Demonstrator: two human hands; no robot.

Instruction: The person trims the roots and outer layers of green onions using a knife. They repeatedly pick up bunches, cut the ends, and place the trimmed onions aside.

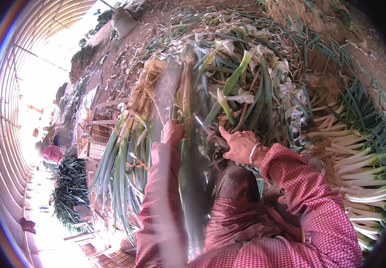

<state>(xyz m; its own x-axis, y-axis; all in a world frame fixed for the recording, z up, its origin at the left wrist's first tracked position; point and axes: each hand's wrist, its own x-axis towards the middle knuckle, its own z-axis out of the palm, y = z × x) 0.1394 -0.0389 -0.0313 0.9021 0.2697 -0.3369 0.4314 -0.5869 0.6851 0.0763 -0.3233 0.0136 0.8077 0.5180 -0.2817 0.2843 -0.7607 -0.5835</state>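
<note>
Before me a leek point(187, 97) lies lengthwise between my forearms, roots pointing away and green leaves running down towards me. The fingers of my left hand point(172, 132) are curled against its side, and blur partly hides the grip. My right hand point(243, 145), with a silver bangle point(254, 153) at the wrist, has its index finger extended. Between thumb and index finger sits the end of a tool with a dark wrapped handle point(217, 135) and a thin metal tip point(198, 120). That tip points at the leek.
Untrimmed leeks point(126, 130) with shaggy roots lie left. Trimmed white leeks point(360, 174) are lined up right. Stripped leaves point(246, 80) cover the ground ahead. Crates point(97, 134), a dark green leek heap point(69, 187) and a person in pink point(52, 153) are farther left. A sack point(123, 23) stands beyond.
</note>
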